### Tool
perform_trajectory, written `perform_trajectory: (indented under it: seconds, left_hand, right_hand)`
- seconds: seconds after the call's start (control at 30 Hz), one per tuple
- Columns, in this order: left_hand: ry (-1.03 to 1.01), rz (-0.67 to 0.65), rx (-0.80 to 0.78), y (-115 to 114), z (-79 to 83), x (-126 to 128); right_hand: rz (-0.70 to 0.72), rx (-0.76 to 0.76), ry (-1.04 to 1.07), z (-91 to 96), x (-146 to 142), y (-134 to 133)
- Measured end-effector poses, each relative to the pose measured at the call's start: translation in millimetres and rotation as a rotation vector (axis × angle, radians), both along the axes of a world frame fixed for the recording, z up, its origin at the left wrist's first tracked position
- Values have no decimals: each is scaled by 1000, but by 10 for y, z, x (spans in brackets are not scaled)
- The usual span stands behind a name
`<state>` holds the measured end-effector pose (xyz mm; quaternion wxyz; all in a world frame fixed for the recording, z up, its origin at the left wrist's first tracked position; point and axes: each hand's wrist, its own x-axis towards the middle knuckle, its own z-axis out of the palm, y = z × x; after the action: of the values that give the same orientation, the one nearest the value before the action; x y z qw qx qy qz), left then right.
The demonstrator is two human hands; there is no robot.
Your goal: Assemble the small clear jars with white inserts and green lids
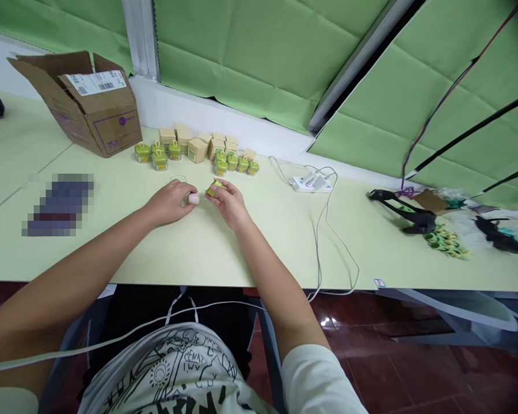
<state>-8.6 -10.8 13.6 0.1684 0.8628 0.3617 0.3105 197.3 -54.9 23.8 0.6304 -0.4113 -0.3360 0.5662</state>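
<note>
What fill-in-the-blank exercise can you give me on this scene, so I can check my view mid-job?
1. The right hand holds a small piece coloured ____.
2. From the person's seat, the large cardboard box stands to the ____ of the small jars.
3. The top flaps of that box are ____.
4. The power strip on the table is coloured ____.

Missing words: green; left; open; white.

Small packing or assembly workroom, by the look of it

A long pale bench runs along a wall with green coverings, above a dark red tiled floor. Many alike goods suggest batch work: small green-topped containers near little cardboard boxes, and a pile of small green pieces. An open carton bears a barcode label; a power strip lies nearby.
</note>
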Motion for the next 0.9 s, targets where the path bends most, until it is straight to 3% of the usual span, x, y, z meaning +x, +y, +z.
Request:
perform_trajectory:
  seconds: [0.2, 0.5, 0.7, 0.9]
  left_hand:
    - [-107, 30, 2, -86, 123, 18]
    - [-280, 42, -36, -138, 163, 42]
    - [-695, 131, -382, -62, 187, 103]
    - [-886, 60, -717, -88, 298, 83]
  right_hand:
    - [-7, -22, -3, -14, 32, 18]
    - [17, -34, -6, -23, 20, 13]
    - [78, -35, -13, 32, 16, -36]
    - [184, -3, -17, 83, 1, -94]
